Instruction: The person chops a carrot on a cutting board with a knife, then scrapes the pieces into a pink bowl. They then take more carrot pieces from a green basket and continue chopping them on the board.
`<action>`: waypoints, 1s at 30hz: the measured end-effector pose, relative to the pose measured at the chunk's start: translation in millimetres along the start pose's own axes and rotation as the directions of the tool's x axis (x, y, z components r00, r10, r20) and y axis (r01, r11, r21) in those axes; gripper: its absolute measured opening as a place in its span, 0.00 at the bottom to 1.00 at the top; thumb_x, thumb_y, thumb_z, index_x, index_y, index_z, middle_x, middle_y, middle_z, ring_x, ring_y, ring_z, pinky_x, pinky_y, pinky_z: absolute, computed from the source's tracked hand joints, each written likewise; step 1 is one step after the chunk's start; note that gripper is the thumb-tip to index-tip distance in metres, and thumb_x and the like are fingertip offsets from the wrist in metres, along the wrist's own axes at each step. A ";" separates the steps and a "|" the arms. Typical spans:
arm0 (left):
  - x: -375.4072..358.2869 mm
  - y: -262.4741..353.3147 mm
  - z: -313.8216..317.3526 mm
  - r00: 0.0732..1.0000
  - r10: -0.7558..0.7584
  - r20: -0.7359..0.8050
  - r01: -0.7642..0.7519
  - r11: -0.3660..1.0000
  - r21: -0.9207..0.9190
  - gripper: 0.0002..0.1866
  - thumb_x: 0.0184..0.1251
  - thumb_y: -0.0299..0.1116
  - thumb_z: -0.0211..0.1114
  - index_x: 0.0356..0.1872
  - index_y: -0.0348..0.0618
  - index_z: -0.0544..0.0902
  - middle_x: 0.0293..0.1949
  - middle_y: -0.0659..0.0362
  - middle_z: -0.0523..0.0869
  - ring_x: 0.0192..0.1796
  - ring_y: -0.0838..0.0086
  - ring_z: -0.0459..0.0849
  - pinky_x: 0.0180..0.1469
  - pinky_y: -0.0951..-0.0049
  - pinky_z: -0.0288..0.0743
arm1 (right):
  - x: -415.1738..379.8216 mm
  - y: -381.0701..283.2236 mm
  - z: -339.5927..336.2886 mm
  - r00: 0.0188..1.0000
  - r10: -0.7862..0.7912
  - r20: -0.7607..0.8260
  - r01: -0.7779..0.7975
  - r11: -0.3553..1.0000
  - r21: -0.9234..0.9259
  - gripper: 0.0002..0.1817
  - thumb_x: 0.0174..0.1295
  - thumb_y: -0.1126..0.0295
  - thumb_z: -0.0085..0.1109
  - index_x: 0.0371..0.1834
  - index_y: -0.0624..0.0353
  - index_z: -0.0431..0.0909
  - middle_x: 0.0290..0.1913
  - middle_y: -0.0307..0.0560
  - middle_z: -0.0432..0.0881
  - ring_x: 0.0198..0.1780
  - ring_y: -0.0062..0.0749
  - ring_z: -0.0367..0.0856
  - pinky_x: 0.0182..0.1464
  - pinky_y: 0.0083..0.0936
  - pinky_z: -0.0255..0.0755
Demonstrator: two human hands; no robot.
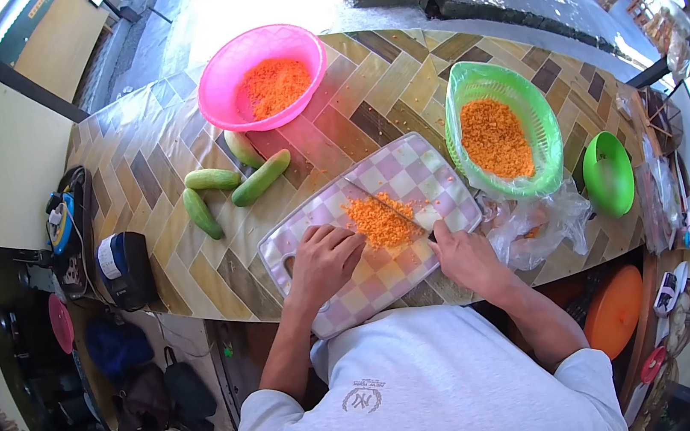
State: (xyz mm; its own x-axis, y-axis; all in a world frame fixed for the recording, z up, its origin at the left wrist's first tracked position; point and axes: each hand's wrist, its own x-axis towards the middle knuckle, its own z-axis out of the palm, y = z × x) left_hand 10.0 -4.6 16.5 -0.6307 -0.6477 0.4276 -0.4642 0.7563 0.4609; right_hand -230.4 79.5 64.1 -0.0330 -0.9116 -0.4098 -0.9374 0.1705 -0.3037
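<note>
The head view shows a pale cream wall (7,162) at far left, then a table cover (188,273) printed in brown-and-tan wood herringbone. Four green cucumbers (261,179) lie on its left part, near a round pink plastic bowl (213,102) holding orange bits. The left hand (326,256), fingers bent, is at the near-left edge of a finely chopped orange heap (379,223) on a pink-and-white checked cutting board (418,165); whether it grips anything cannot be told. The right hand (464,257) is closed around the handle of a knife (419,217), its blade across the heap. Rightward stand a plastic-lined green basket (550,134) and a green bowl (612,180); sunlit grey paving (501,15) lies beyond, far right.
</note>
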 end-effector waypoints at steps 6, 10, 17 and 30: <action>-4.7 -0.9 1.2 1.000 -0.029 -0.010 0.029 0.999 0.021 0.06 0.56 0.27 0.72 0.36 0.47 0.88 0.34 0.64 0.88 0.38 0.71 0.84 0.44 0.69 0.75 | -0.4 -1.1 -32.8 1.000 -0.012 0.012 0.013 0.995 -0.098 0.15 0.73 0.60 0.49 0.46 0.63 0.69 0.30 0.64 0.84 0.36 0.64 0.85 0.38 0.55 0.77; -4.6 -2.1 -0.9 0.999 -0.043 -0.023 0.043 0.999 0.015 0.09 0.54 0.25 0.72 0.37 0.47 0.88 0.35 0.64 0.88 0.39 0.70 0.84 0.45 0.68 0.75 | 10.3 9.7 -10.0 1.000 -0.008 -0.012 0.008 0.998 -0.056 0.16 0.73 0.58 0.49 0.45 0.64 0.69 0.31 0.65 0.84 0.36 0.63 0.85 0.39 0.55 0.77; -7.1 -5.2 1.0 0.997 -0.062 -0.042 0.060 0.997 -0.047 0.11 0.52 0.20 0.70 0.38 0.44 0.87 0.38 0.60 0.87 0.41 0.66 0.84 0.46 0.66 0.80 | -1.4 -6.9 -16.1 1.000 0.000 0.014 0.000 0.999 -0.034 0.17 0.74 0.58 0.46 0.45 0.65 0.68 0.31 0.66 0.84 0.37 0.63 0.85 0.41 0.54 0.78; -8.6 -0.4 -5.1 0.996 -0.078 -0.032 0.076 0.995 -0.060 0.10 0.54 0.22 0.69 0.38 0.44 0.87 0.38 0.60 0.88 0.42 0.65 0.85 0.47 0.66 0.79 | -14.3 -34.0 14.2 1.000 -0.007 -0.004 0.007 1.000 -0.008 0.16 0.76 0.61 0.43 0.44 0.68 0.66 0.30 0.65 0.84 0.36 0.60 0.87 0.39 0.48 0.81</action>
State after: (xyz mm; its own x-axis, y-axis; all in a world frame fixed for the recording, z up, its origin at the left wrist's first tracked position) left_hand 18.8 0.2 16.6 -0.5724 -0.7071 0.4152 -0.4724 0.6982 0.5379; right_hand -193.1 92.0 68.1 -0.0281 -0.9143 -0.4041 -0.9405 0.1611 -0.2992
